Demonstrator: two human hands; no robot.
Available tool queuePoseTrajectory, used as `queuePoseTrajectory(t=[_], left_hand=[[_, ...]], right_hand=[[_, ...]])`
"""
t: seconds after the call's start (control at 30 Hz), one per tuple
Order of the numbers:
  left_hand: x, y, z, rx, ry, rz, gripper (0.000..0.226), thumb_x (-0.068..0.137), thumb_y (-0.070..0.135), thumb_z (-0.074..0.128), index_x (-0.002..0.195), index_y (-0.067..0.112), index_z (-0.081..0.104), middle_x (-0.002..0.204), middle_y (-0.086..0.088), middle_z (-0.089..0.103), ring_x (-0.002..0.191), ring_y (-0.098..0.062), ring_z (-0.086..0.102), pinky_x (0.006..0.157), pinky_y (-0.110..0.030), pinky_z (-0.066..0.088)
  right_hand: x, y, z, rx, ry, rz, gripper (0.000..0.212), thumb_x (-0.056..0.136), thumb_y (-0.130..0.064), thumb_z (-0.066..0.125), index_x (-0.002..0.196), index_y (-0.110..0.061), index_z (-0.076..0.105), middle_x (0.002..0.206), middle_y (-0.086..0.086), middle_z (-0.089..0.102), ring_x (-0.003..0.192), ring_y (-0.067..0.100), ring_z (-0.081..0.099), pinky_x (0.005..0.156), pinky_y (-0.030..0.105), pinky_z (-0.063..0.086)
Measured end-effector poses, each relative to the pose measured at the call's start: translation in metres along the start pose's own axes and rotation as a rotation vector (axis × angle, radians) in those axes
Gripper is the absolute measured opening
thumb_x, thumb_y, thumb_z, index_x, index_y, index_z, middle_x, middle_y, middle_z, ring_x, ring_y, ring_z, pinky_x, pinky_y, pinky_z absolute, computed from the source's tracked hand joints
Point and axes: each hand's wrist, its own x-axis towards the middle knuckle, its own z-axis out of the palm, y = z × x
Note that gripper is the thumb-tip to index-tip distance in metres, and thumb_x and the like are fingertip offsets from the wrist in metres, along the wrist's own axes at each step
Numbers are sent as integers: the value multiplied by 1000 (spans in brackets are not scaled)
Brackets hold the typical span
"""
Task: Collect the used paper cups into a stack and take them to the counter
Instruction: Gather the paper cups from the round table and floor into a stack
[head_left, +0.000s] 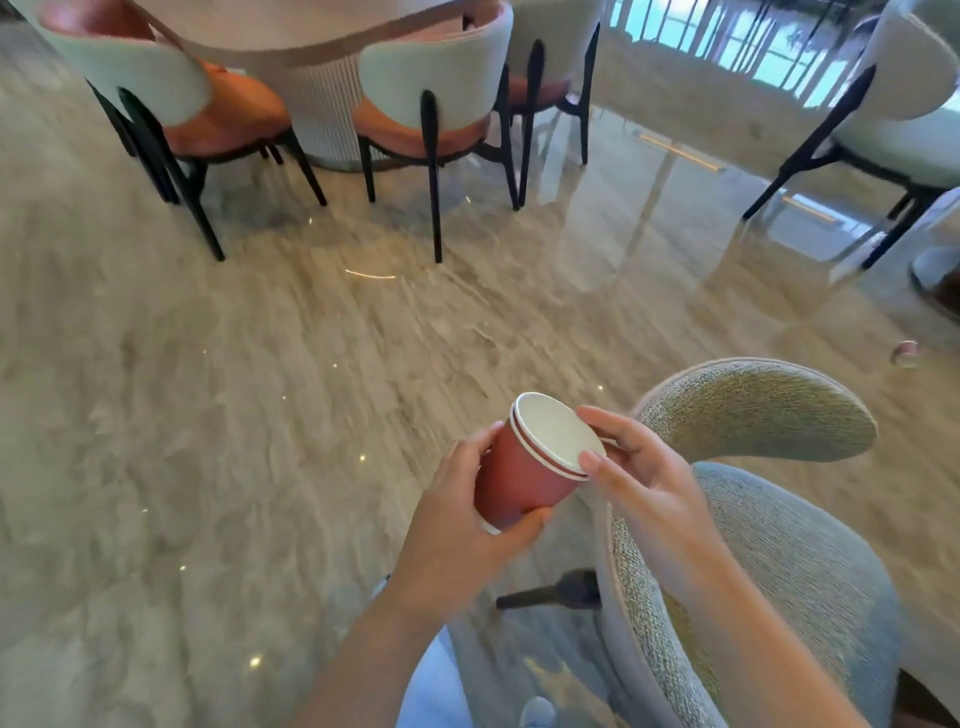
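Both hands hold a stack of red paper cups (530, 467), tilted with its mouth up and to the right: left hand (467, 514) wraps the base, right hand (634, 467) pinches the rim. Another cup (906, 354) lies on the marble floor (208, 415), far right, nearer the right hand.

Clearance check — left side open, right side blocked

Marble floor (218, 415) is wide open ahead and to the left, nothing on it up to the round table (311, 36) and its orange-seat chairs (431, 104) at the far end. Grey upholstered chair (753, 519) sits right under the right hand (639, 473) — its backrest crowds the right side. A loose cup (906, 354) lies on the floor beyond it, near another chair (904, 114).
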Motion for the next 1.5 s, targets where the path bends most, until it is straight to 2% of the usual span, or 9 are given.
queuePoseTrajectory(t=[0.27, 0.4, 0.5, 0.63, 0.77, 0.9, 1.1, 1.27, 1.5], left_hand=[[152, -11, -88, -50, -107, 42, 60, 59, 32, 76, 108, 47, 45, 110, 25, 56, 98, 8, 55, 75, -5, 42], [228, 0, -86, -84, -162, 85, 60, 58, 29, 76, 108, 43, 45, 112, 18, 57, 99, 2, 57, 80, -13, 46], [273, 6, -66, -134, -208, 93, 62, 58, 28, 76, 110, 41, 45, 110, 16, 58, 98, 1, 58, 81, -16, 47], [338, 15, -24, -190, -299, 85, 70, 56, 30, 78, 118, 35, 44, 112, 14, 59, 100, -3, 60, 82, -23, 50], [410, 38, 35, -226, -389, 81, 69, 50, 38, 78, 112, 41, 47, 104, 21, 63, 98, -1, 61, 78, -19, 49], [481, 75, 100, -227, -468, 98, 61, 51, 32, 79, 104, 38, 49, 96, 20, 65, 89, 2, 64, 74, -18, 50], [553, 114, 188, -213, -613, 183, 63, 56, 24, 78, 110, 35, 47, 108, 11, 62, 98, -3, 62, 81, -21, 51], [612, 124, 261, -174, -692, 184, 63, 54, 23, 76, 109, 34, 48, 109, 7, 61, 100, -12, 61, 90, -35, 50], [738, 154, 374, -144, -790, 221, 55, 54, 27, 76, 100, 43, 50, 97, 19, 63, 89, -1, 62, 78, -26, 50]], right_hand=[[134, -27, 75, -20, 143, -74, 44, 65, -28, 61, 108, -17, 56, 103, 3, 62, 85, 0, 61, 71, 12, 48], [187, -41, 70, -36, 306, -119, 40, 77, -24, 61, 114, -8, 54, 106, 3, 63, 93, 5, 61, 75, 14, 48], [213, -47, 48, -66, 436, -138, 31, 81, -22, 59, 111, -13, 56, 103, -2, 65, 95, 4, 62, 74, 12, 47], [251, -55, -1, -308, 600, -145, 21, 87, -16, 56, 107, -24, 57, 109, -3, 64, 104, 6, 58, 89, 17, 43], [292, -67, -68, -750, 735, -165, 31, 84, -16, 61, 114, -15, 56, 111, 0, 59, 106, 9, 52, 91, 8, 33], [327, -91, -137, -1022, 826, -107, 38, 82, -19, 64, 117, -6, 56, 117, 12, 60, 114, 27, 51, 99, 39, 39], [362, -110, -214, -1109, 964, 21, 38, 81, -22, 65, 116, -8, 58, 121, 13, 59, 119, 32, 49, 100, 56, 38], [392, -115, -283, -1091, 1027, 162, 37, 79, -23, 67, 113, -9, 60, 121, 13, 60, 119, 33, 50, 99, 55, 39], [482, -143, -396, -1104, 1144, 275, 38, 83, -31, 59, 116, -12, 59, 127, 9, 56, 125, 29, 44, 105, 51, 30]])
